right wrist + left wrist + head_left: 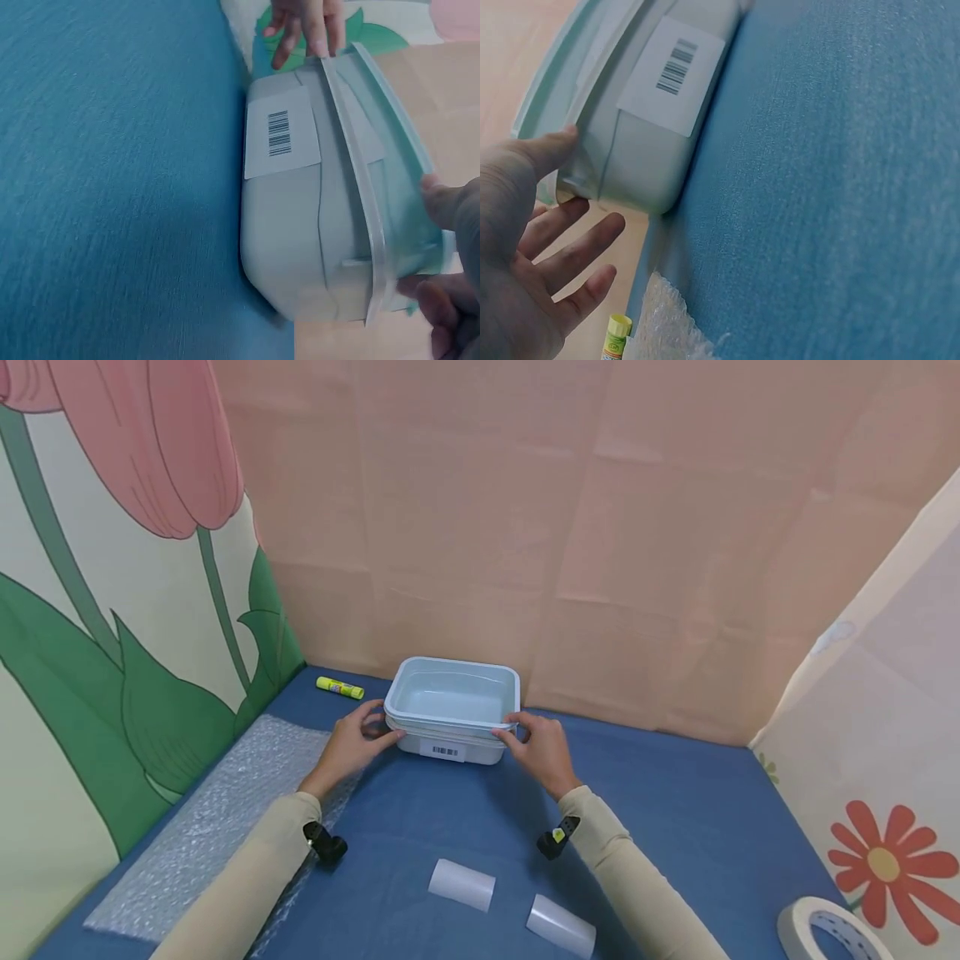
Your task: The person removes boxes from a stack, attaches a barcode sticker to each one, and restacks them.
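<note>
A light blue plastic tub (453, 697) sits nested in a whitish plastic tub (483, 753) at the back of the blue-covered table. The lower tub carries a white barcode label (676, 71) on its near side. At the left end, my left hand (351, 750) pinches the lower tub's rim between thumb and index finger; its other fingers spread loosely in the left wrist view. My right hand (546, 756) holds the blue tub's rim at the right end, its thumb (442, 201) on top and fingers (424, 289) curled underneath.
Bubble wrap (217, 827) lies along the table's left side. A yellow glue stick (340, 687) lies behind the left hand. Two white cylindrical rolls (462, 885) lie near the front, and a tape roll (797, 925) at the front right. A backdrop (480, 527) stands close behind the tubs.
</note>
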Demonstrator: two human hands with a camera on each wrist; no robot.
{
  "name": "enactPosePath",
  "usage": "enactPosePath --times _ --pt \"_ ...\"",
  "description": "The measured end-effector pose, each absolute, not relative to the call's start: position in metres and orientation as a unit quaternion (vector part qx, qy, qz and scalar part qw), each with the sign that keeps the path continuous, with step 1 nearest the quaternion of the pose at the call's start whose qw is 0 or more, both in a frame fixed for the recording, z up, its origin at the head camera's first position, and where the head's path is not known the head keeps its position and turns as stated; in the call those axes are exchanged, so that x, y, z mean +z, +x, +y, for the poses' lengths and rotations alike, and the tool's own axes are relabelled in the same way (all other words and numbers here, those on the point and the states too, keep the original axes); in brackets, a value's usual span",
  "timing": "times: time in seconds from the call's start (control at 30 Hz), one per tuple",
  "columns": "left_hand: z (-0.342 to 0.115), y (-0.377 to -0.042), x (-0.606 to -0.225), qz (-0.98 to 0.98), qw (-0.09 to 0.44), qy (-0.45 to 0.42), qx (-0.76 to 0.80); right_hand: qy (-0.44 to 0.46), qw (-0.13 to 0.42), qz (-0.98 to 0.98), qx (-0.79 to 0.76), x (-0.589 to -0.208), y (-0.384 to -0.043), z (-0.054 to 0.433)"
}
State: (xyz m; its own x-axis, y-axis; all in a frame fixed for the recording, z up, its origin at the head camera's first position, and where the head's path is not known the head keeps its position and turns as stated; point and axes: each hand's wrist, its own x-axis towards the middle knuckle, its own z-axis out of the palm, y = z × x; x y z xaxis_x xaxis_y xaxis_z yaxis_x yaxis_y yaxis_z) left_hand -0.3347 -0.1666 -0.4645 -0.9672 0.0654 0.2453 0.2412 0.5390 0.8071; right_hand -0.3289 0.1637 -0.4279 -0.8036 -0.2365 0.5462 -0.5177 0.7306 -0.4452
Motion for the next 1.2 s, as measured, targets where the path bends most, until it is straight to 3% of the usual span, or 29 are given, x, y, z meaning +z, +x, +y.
enactPosePath --times 0.53,1.2 --pt "-0.168 -0.331 -0.466 -0.879 0.104 -0.112 -0.452 0.229 0.155 -0.936 0.219 -0.435 -0.315 0.174" --pt "-0.166 -0.335 -0.465 -0.883 0.117 -0.131 -0.435 0.270 0.149 -0.927 0.216 -0.439 -0.316 0.179"
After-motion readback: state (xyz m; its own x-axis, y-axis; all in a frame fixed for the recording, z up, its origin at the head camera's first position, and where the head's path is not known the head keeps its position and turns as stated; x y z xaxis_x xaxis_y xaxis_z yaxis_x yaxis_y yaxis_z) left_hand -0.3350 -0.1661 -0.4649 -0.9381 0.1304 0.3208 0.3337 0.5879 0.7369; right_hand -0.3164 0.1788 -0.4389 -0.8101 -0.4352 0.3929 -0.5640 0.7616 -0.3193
